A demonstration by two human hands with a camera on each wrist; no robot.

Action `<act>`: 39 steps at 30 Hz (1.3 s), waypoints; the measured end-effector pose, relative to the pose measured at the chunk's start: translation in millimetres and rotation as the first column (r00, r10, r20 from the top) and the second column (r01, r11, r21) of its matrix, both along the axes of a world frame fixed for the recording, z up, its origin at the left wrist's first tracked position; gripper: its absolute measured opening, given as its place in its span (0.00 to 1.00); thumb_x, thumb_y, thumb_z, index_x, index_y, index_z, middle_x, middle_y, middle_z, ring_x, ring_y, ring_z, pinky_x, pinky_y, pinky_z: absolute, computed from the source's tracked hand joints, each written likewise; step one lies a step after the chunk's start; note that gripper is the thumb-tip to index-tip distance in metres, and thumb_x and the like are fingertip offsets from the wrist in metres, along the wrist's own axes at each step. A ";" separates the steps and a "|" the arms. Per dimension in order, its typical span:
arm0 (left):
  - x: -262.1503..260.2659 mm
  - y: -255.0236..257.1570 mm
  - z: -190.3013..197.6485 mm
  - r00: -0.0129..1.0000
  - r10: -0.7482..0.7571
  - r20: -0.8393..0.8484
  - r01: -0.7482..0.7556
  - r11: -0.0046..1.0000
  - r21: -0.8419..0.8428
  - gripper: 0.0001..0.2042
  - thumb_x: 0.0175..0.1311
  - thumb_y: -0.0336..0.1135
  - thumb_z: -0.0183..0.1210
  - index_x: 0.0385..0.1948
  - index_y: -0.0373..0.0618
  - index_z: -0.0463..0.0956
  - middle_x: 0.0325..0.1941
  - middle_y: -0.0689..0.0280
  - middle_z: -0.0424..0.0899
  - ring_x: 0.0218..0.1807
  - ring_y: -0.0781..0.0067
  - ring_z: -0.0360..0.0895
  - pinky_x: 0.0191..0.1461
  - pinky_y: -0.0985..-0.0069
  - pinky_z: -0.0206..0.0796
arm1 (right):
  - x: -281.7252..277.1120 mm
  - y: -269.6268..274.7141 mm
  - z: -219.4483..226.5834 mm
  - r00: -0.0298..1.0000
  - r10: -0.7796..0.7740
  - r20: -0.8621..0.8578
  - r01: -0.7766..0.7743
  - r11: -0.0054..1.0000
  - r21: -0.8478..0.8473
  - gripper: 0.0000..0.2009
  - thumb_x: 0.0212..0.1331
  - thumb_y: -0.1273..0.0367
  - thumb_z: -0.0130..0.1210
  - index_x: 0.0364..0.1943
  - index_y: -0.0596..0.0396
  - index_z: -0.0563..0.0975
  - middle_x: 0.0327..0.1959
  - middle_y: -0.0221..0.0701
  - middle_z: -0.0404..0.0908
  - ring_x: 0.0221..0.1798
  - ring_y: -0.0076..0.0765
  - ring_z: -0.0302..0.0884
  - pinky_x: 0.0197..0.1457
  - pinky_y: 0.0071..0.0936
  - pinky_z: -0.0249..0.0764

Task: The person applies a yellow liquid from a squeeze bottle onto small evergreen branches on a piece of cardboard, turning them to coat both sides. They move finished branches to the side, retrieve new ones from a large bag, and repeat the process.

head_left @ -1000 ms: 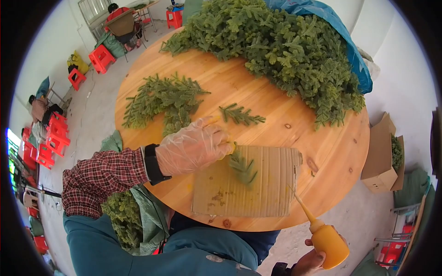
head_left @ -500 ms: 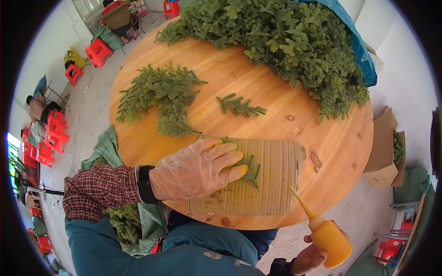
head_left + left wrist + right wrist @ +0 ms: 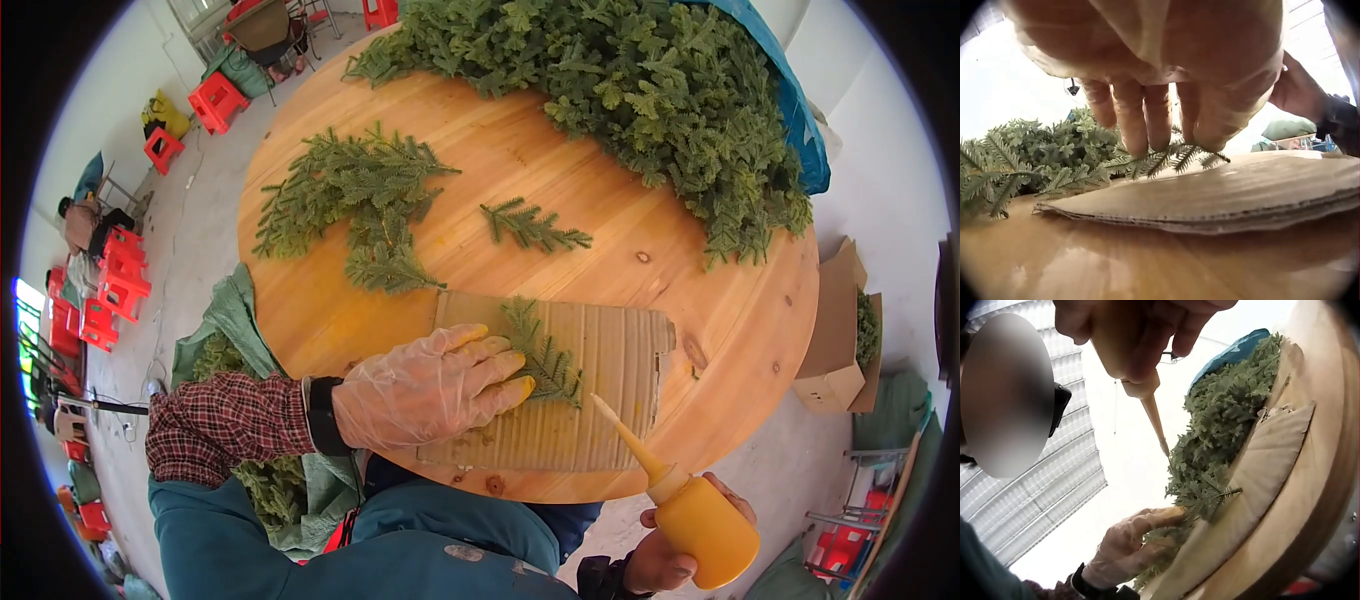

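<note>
A small green fir sprig (image 3: 541, 362) lies on the corrugated cardboard (image 3: 610, 400). My gloved left hand (image 3: 425, 390) has its fingers extended over the sprig's left side, yellow stains on the fingertips. From the left wrist view, the left hand (image 3: 1154, 62) hangs its fingers down onto the sprig (image 3: 1166, 159). Beyond the table's front edge, my bare right hand (image 3: 690, 545) grips a yellow squeeze bottle (image 3: 705, 530), its long nozzle pointing up and left toward the cardboard. The right wrist view shows the right hand (image 3: 1147, 328) around the bottle, nozzle tip above the sprig (image 3: 1216, 490).
On the round wooden table (image 3: 400, 320) lie a single sprig (image 3: 535, 226), a small heap of sprigs (image 3: 365, 200) and a large pile (image 3: 650, 90) on blue plastic (image 3: 790, 100). An open carton (image 3: 830, 350) stands right; red stools (image 3: 215, 100) stand left.
The left hand has come down nearer the front edge and laid its sprig on the cardboard, fingers no longer pinching it. The nozzle has shifted slightly left, closer to the sprig.
</note>
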State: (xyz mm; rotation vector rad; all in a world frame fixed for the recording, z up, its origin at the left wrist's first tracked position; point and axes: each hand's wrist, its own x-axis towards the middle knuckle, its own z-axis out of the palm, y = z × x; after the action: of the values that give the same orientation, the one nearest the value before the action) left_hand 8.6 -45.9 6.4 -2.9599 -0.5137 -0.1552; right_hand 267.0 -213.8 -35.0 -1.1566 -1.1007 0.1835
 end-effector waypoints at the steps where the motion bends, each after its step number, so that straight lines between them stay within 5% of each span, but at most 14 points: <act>1: 0.2 0.0 1.8 1.000 0.004 0.024 -0.003 1.000 -0.007 0.19 0.64 0.36 0.51 0.57 0.51 0.73 0.60 0.62 0.76 0.59 0.63 0.75 0.66 0.64 0.63 | 1.7 1.7 -1.0 1.000 0.001 0.004 -0.001 1.000 0.001 0.33 0.66 0.50 0.55 0.62 0.66 0.63 0.54 0.48 0.75 0.51 0.46 0.77 0.58 0.38 0.72; 5: -3.8 2.3 6.5 0.997 0.036 0.063 -0.038 0.999 0.035 0.19 0.63 0.38 0.55 0.56 0.51 0.74 0.59 0.62 0.77 0.60 0.63 0.75 0.65 0.64 0.64 | 8.5 10.5 -8.6 0.987 -0.068 -0.149 0.060 0.997 -0.057 0.38 0.60 0.42 0.53 0.58 0.64 0.65 0.56 0.43 0.71 0.47 0.38 0.80 0.39 0.24 0.80; 9: -0.2 -2.2 0.9 0.978 0.128 0.164 -0.113 0.989 -0.099 0.20 0.61 0.41 0.59 0.55 0.50 0.75 0.58 0.61 0.78 0.59 0.64 0.75 0.64 0.64 0.64 | -5.8 32.1 -12.3 0.920 0.099 -0.380 -0.101 0.995 0.014 0.35 0.58 0.46 0.61 0.60 0.56 0.65 0.54 0.46 0.74 0.54 0.41 0.77 0.45 0.35 0.81; 12: 7.4 -4.5 5.9 0.976 0.141 0.166 -0.120 0.984 -0.130 0.21 0.60 0.43 0.61 0.55 0.49 0.75 0.57 0.61 0.78 0.59 0.65 0.75 0.63 0.64 0.64 | -31.2 54.5 -6.5 0.725 0.064 -0.686 -0.109 0.994 -0.022 0.33 0.64 0.44 0.51 0.60 0.56 0.69 0.59 0.40 0.74 0.53 0.37 0.77 0.46 0.36 0.79; 13: 9.5 -5.0 6.4 0.975 0.147 0.165 -0.123 0.981 -0.148 0.22 0.59 0.44 0.63 0.55 0.48 0.75 0.57 0.61 0.78 0.59 0.65 0.75 0.63 0.63 0.64 | -35.3 60.8 -6.3 0.727 0.060 -0.684 -0.106 0.994 -0.025 0.33 0.64 0.44 0.51 0.60 0.56 0.69 0.59 0.40 0.74 0.53 0.37 0.77 0.46 0.36 0.79; 16: 12.5 -1.1 4.4 0.979 0.125 0.159 -0.106 0.987 -0.124 0.22 0.62 0.44 0.59 0.55 0.44 0.74 0.55 0.61 0.79 0.57 0.65 0.76 0.61 0.65 0.64 | -43.9 75.8 -9.3 0.515 0.172 -0.840 -0.221 0.973 0.064 0.27 0.68 0.48 0.49 0.62 0.53 0.68 0.61 0.37 0.74 0.47 0.36 0.79 0.66 0.53 0.68; 20: 14.1 -0.5 2.2 0.987 0.108 0.115 -0.095 0.989 -0.113 0.21 0.63 0.43 0.57 0.55 0.42 0.74 0.53 0.61 0.79 0.55 0.66 0.76 0.59 0.66 0.64 | -48.6 74.8 -9.4 0.356 0.319 -0.878 -0.366 0.912 0.183 0.27 0.68 0.49 0.51 0.62 0.52 0.68 0.59 0.36 0.75 0.43 0.33 0.79 0.66 0.58 0.67; 30: 15.4 -3.7 8.6 0.970 0.162 0.180 -0.161 0.987 -0.020 0.23 0.59 0.44 0.61 0.55 0.46 0.75 0.56 0.59 0.78 0.57 0.61 0.75 0.63 0.64 0.65 | -51.3 65.9 -10.1 0.357 0.239 -0.903 -0.333 0.936 0.116 0.27 0.67 0.49 0.52 0.61 0.53 0.68 0.57 0.37 0.77 0.36 0.31 0.79 0.68 0.56 0.65; 34: 24.4 -6.9 15.1 0.984 0.055 0.168 -0.057 0.998 0.006 0.22 0.60 0.42 0.58 0.56 0.45 0.75 0.58 0.58 0.77 0.61 0.59 0.73 0.64 0.62 0.64 | -45.4 66.6 -10.6 0.351 0.222 -0.910 -0.272 0.954 0.127 0.27 0.67 0.49 0.51 0.60 0.54 0.69 0.56 0.38 0.77 0.35 0.31 0.79 0.68 0.55 0.66; 39: 27.3 -2.9 2.4 0.998 0.052 0.029 -0.051 0.999 -0.015 0.22 0.62 0.40 0.55 0.57 0.42 0.73 0.60 0.57 0.75 0.64 0.57 0.71 0.66 0.61 0.62 | -39.2 73.4 -0.9 0.344 0.246 -0.906 -0.237 0.957 0.170 0.27 0.68 0.49 0.51 0.60 0.55 0.70 0.54 0.39 0.78 0.34 0.31 0.78 0.68 0.54 0.67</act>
State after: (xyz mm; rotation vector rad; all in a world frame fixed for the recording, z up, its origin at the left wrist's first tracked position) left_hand 35.9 -48.8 8.8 -2.9592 -0.5967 -0.1905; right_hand 227.8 -140.5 -35.9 -0.6440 -0.2046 0.9629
